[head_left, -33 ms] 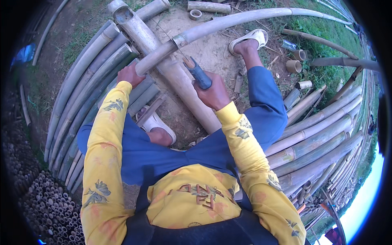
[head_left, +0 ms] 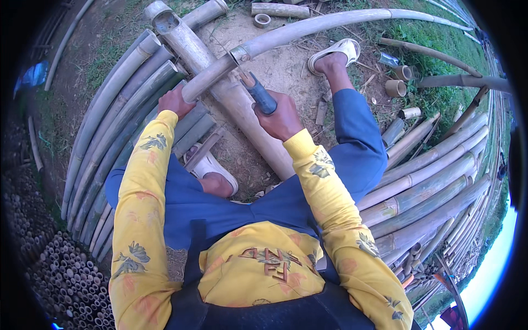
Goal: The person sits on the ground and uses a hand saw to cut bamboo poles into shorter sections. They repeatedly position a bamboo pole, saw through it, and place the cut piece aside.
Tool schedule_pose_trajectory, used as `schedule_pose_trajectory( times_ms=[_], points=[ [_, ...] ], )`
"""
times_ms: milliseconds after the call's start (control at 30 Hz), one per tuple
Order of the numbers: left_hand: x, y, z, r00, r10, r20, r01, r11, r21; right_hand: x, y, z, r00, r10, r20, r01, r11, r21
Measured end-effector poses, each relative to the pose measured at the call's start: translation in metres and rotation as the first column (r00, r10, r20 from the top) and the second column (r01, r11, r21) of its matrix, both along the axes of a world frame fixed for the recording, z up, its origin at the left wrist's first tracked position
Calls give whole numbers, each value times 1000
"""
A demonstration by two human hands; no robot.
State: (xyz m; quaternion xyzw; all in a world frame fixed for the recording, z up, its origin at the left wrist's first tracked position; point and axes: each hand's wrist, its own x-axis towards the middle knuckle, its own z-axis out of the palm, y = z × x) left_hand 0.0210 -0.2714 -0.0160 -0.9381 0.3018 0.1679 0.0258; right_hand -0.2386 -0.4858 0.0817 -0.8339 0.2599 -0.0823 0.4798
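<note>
My left hand (head_left: 174, 102) is closed round the near left end of a long bamboo pole (head_left: 324, 25). That pole lies across a thicker bamboo log (head_left: 254, 121) on the ground and curves away to the far right. In my right hand (head_left: 282, 116) is a saw (head_left: 260, 94), gripped by its dark blue handle. Its thin blade, seen nearly edge-on, runs toward the pole beside a node where the colour changes. How deep the blade sits in the bamboo I cannot tell.
Bamboo poles (head_left: 118, 104) lie stacked at my left, and more poles (head_left: 423, 192) at my right. Many cut tubes (head_left: 71, 275) are piled at the lower left. Short bamboo rings (head_left: 395, 87) lie beyond my right foot (head_left: 335, 58). My left foot (head_left: 215, 179) is by the log.
My right hand and the saw have shifted slightly left and toward the pole. My left hand and the pole stay in place.
</note>
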Motion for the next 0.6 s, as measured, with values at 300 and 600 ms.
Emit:
schedule_pose_trajectory(
  times_ms=[300,600],
  points=[
    [2,7,-7,996,79,-50,-80,997,-15,-144,17,97,998,-40,-42,45,988,145],
    [3,8,-16,999,48,4,-47,997,-68,-89,-3,51,997,-18,75,19,1000,-5]
  ],
)
